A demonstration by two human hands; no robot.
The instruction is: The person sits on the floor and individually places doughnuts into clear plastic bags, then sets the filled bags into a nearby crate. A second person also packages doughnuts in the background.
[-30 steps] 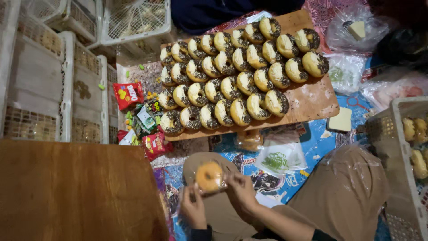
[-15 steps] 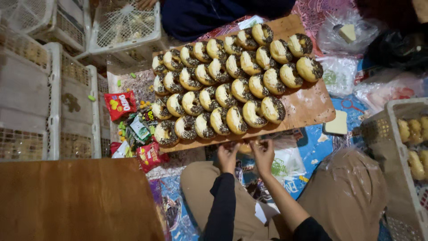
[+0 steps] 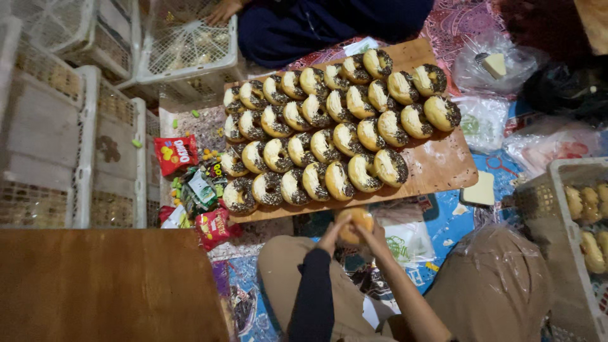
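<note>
Risen from the lap since a second ago: plain doughnut (image 3: 354, 226) gripped by left hand (image 3: 330, 235) and right hand (image 3: 375, 238), near wooden board (image 3: 443, 166) on patterned floor mat (image 3: 443, 218), white crates (image 3: 76, 145) alongside

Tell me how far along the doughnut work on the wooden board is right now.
Done: four rows of doughnuts topped half white, half dark cover most of the wooden board. In hand: the left hand and right hand hold one plain doughnut together at the board's near edge. Left: the board's right end is bare, and plain pastries sit in the white crate on the right.
</note>
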